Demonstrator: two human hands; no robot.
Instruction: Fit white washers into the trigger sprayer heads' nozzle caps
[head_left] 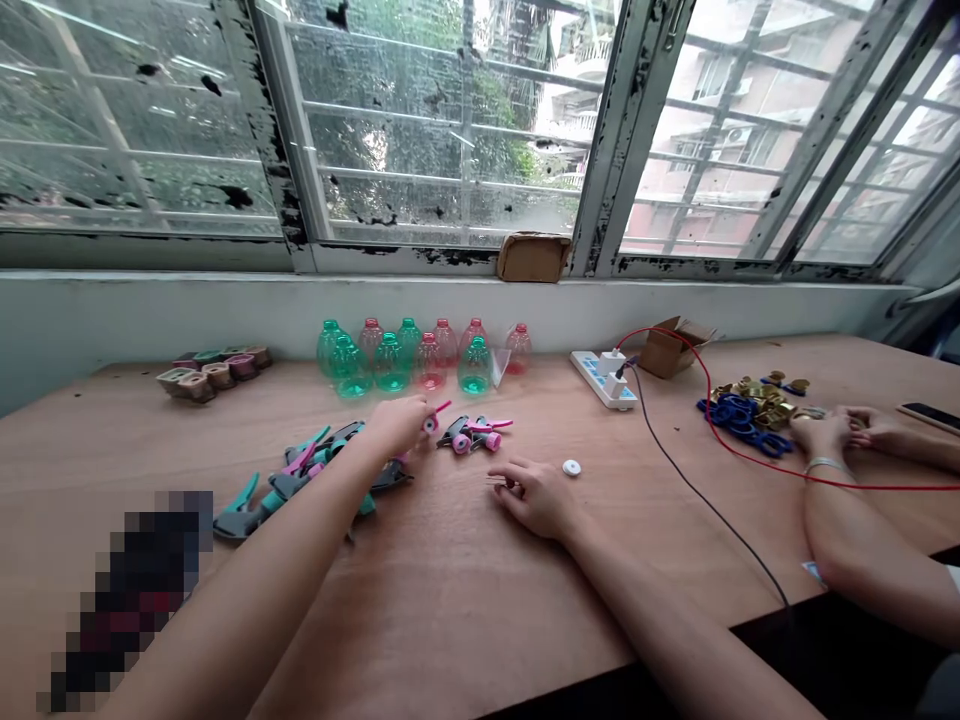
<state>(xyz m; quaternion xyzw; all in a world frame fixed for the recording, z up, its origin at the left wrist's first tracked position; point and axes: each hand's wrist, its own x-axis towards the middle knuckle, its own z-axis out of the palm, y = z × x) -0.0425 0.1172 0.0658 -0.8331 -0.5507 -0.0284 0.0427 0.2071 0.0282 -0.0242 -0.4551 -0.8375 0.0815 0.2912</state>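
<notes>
My left hand [397, 425] is stretched out over the wooden table [450, 600], its fingers closed on a pink spray-trigger head [433, 420]. A pile of teal, pink and black spray triggers [300, 475] lies under and left of that arm. Two more pink-nozzled triggers [474, 434] lie just right of the hand. My right hand [531, 492] rests on the table with its fingers curled, pinching something thin that I cannot make out. A small white disc [571, 467] lies just beyond it.
Several teal and pink plastic bottles [420, 358] stand at the back by the wall. Small cups [214, 372] sit at the back left. A white power strip [604, 378] with black and red cords, and a small cardboard box [670, 348], lie right of centre. Another person's hands [847, 432] work beside blue rings and gold pieces [750, 405].
</notes>
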